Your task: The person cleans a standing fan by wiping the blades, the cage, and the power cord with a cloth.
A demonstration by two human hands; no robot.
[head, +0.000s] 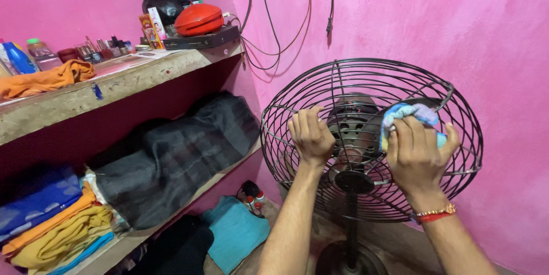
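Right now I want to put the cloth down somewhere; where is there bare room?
The top shelf has a bare strip between the orange towel and the red case. Its back edge is crowded with bottles. The middle shelf is filled by the dark bundle and folded clothes. The right hand presses the cloth on the fan cage; the left hand grips it.

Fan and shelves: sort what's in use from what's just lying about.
In use:
fan guard, gripped by left hand
cloth, pressed on by right hand

Lying about:
orange towel
red case
dark blanket
folded clothes
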